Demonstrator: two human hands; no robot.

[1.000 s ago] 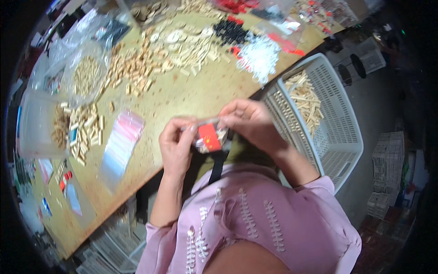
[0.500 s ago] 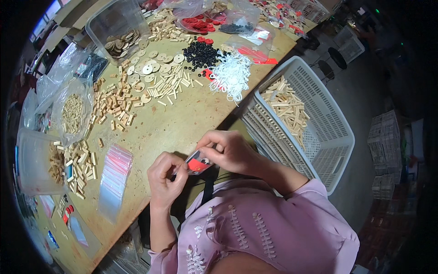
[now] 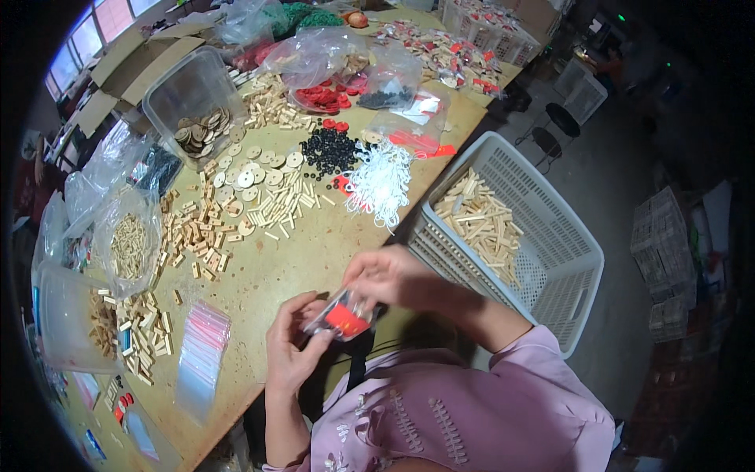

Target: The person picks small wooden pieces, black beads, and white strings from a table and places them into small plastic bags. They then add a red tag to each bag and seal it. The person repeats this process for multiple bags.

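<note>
In front of my body, over the table's near edge, my left hand [image 3: 295, 346] grips a small clear plastic bag [image 3: 344, 317] by its left side, thumb in front. A flat red piece and some pale and dark bits show inside the bag. Over its upper right corner is my right hand [image 3: 393, 275], with bent fingers smeared by motion; whether they pinch the bag is unclear. Left of my hands, a fanned stack of empty clear bags [image 3: 202, 358] with pinkish-red upper ends lies on the table [image 3: 259, 291].
Farther back lie wooden blocks [image 3: 200, 236], wooden discs [image 3: 255, 169], short sticks [image 3: 283, 200], black rings [image 3: 329, 149] and white cords [image 3: 379, 185]. A plastic tub [image 3: 197, 86] tilts at the back. Right of the table stands a white crate [image 3: 543, 197] holding wooden pieces.
My hands and the bag have shifted slightly right. My right fingers have loosened from their earlier pinch and blur at the bag's top. The view has tilted up, showing more of the table's far end.
</note>
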